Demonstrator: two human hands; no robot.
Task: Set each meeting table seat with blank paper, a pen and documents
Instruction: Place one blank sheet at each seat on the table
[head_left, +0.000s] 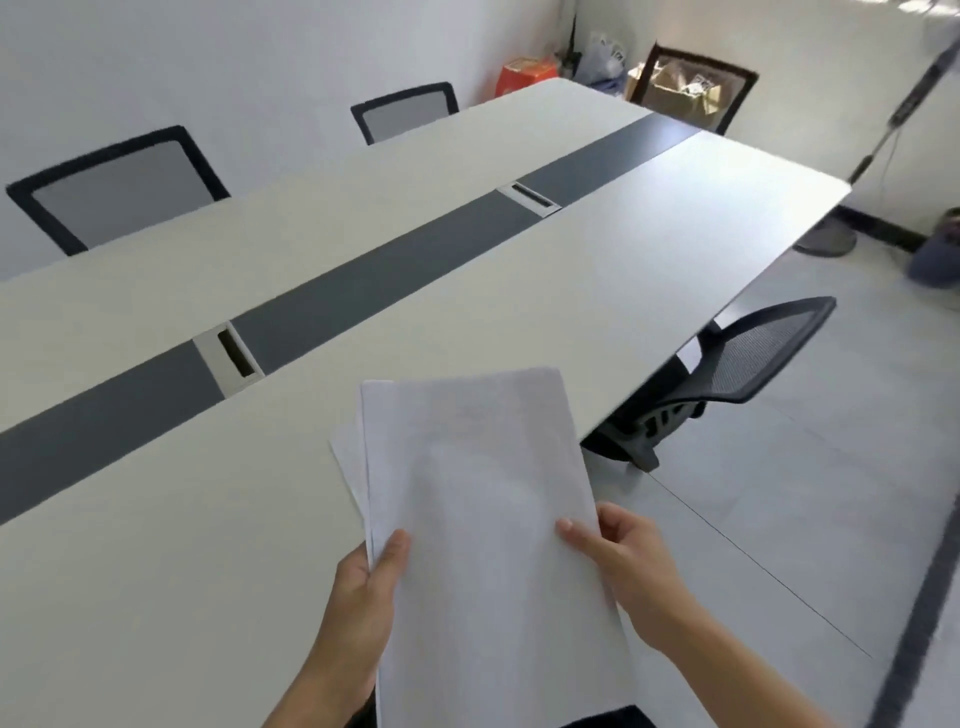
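A stack of white paper (483, 509) is held above the near right part of the white surface (597, 270), close to its right edge, beyond which bare grey floor (810, 493) lies open. The left hand (363, 597) is raised from below with its thumb pressed on the top sheet at the stack's lower left edge, the fingers closed on the sheets from beneath; a few sheets are fanned out past the left side. The right hand (623, 566) is closed on the stack's right edge, thumb on top, the other fingers curled behind. Whether the sheets are blank cannot be told. Farther on, a dark strip (363, 291) with two cable slots runs along the middle of the surface, which is otherwise seen bare. A black mesh chair (737, 358) is tucked at the right edge; two chairs (124, 182) are set along the far side and one at the far end, with boxes (524, 75) in the corner.
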